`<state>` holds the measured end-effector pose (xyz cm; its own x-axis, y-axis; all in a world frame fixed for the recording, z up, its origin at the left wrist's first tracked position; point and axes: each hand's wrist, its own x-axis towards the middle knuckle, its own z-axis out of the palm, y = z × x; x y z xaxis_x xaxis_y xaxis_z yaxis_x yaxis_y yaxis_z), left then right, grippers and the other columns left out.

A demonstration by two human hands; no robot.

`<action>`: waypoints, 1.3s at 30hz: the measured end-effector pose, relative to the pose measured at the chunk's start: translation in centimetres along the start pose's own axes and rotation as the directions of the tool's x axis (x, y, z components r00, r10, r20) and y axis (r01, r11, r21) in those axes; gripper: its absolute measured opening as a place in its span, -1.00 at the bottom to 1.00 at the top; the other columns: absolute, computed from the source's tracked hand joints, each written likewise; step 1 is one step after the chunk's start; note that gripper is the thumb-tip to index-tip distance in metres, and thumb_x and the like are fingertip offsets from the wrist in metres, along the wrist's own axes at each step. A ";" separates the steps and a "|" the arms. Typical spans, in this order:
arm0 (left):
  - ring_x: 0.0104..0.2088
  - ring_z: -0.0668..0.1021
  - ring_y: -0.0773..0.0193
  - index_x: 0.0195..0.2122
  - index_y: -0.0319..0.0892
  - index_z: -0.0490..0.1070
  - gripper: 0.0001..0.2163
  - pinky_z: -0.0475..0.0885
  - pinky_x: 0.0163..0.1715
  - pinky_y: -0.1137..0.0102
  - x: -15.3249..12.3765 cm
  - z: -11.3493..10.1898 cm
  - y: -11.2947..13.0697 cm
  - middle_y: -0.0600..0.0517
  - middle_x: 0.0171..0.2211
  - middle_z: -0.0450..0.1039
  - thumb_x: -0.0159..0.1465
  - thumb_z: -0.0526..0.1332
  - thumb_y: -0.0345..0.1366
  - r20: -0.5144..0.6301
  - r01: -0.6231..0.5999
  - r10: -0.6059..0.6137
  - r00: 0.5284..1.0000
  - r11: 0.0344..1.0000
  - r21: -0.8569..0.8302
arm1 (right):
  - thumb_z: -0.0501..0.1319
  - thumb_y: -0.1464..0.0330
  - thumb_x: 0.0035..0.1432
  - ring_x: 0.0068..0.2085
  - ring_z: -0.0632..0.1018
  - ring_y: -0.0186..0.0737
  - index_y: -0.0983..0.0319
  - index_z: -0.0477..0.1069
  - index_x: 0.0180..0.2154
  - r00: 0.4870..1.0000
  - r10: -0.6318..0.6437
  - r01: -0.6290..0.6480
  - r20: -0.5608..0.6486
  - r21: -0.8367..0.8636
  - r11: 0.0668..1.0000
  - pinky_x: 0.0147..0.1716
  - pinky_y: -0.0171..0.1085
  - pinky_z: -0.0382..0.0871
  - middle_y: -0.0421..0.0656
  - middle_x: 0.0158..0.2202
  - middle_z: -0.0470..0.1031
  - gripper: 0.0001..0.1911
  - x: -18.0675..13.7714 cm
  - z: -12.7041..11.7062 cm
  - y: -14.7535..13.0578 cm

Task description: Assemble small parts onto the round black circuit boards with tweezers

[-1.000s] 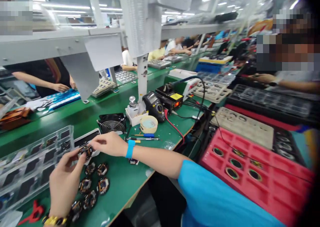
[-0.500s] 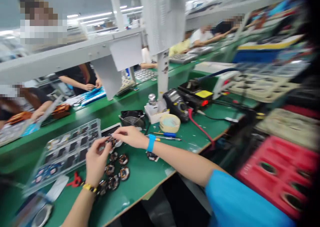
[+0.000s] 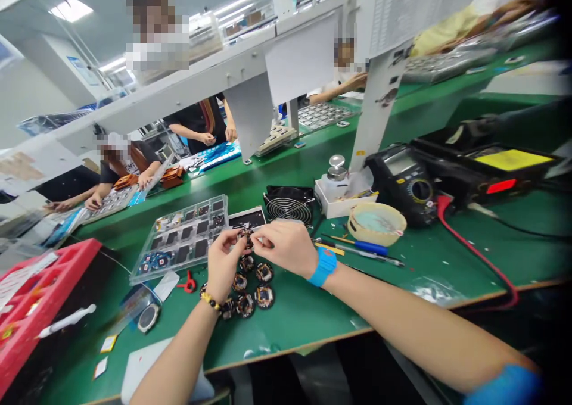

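My left hand (image 3: 223,263) pinches a small round electronic module (image 3: 245,237) between thumb and fingers, above the bench. Close against its right side is my right hand (image 3: 286,248), fingertips pressed together at the module's edge; what they grip is too small and hidden to make out. Below both hands, several similar round modules (image 3: 264,296) with dark rims and copper-coloured parts lie grouped on the green bench (image 3: 308,315). A clear compartment tray (image 3: 147,261) of dark flat parts and blue circuit boards sits beyond my left hand.
Behind the hands stand a black fan (image 3: 289,203), a white box with a metal-capped bottle (image 3: 337,171), a round cream dish (image 3: 376,223) and a multimeter (image 3: 404,181). Pens (image 3: 364,245) lie right. Red clips (image 3: 189,282) and a red tray (image 3: 49,310) are left. Co-workers sit opposite.
My view has swung left, so the bench things appear farther right and the left-hand red tray has come into sight. Both hands stay together at the round module.
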<state>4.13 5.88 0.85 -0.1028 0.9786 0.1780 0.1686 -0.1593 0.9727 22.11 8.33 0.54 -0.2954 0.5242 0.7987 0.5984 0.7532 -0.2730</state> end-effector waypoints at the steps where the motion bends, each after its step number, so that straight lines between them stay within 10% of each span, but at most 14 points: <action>1: -0.20 0.61 0.20 -0.13 -0.20 0.56 -0.69 0.62 -0.24 0.34 0.0 0.0 0.1 -0.05 -0.21 0.59 0.19 0.39 -0.12 0.002 -0.016 0.016 1.000 1.000 0.026 | 0.21 0.40 0.27 -0.48 0.51 -0.30 0.16 0.56 -0.38 1.000 -0.015 0.015 0.002 0.039 0.999 -0.39 -0.27 0.28 -0.24 -0.53 0.57 -0.81 -0.1 0.1 0.0; 13: -0.20 0.62 0.25 -0.13 -0.17 0.45 -0.75 0.56 -0.15 0.36 -0.2 -0.1 1.0 -0.04 -0.16 0.54 0.23 0.37 -0.21 -0.010 -0.109 0.111 0.994 0.990 0.093 | 0.28 0.30 0.26 -0.57 0.40 -0.38 0.19 0.61 -0.31 0.959 0.260 -0.282 0.112 0.436 0.854 -0.49 -0.34 0.26 -0.30 -0.61 0.44 -0.85 0.2 -0.1 0.2; 22: -0.19 0.56 0.25 -0.14 -0.17 0.47 -0.78 0.51 -0.23 0.42 0.0 -0.4 0.8 -0.04 -0.16 0.52 0.25 0.35 -0.20 -0.032 -0.129 0.137 0.990 0.972 0.194 | 0.27 0.19 0.25 -0.63 0.39 -0.36 0.25 0.59 -0.28 0.829 0.416 -0.559 0.373 0.568 0.604 -0.53 -0.34 0.27 -0.32 -0.70 0.37 -0.74 0.6 0.2 0.2; 39: -0.29 0.51 0.30 -0.18 -0.17 0.55 -0.83 0.48 -0.24 0.41 0.1 -0.6 0.5 0.02 -0.25 0.54 0.22 0.37 -0.27 0.054 -0.104 0.099 0.994 0.991 0.086 | 0.31 0.04 0.16 -0.63 0.30 -0.41 0.28 0.57 -0.26 0.746 0.429 -0.663 0.509 0.628 0.408 -0.57 -0.34 0.13 -0.31 -0.68 0.35 -0.60 1.2 -0.5 0.1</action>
<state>3.62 5.81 1.46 -0.0323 0.9636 0.2653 0.2622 -0.2479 0.9326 22.15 8.82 1.69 -0.3428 0.9165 0.2060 -0.0279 0.2093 -0.9775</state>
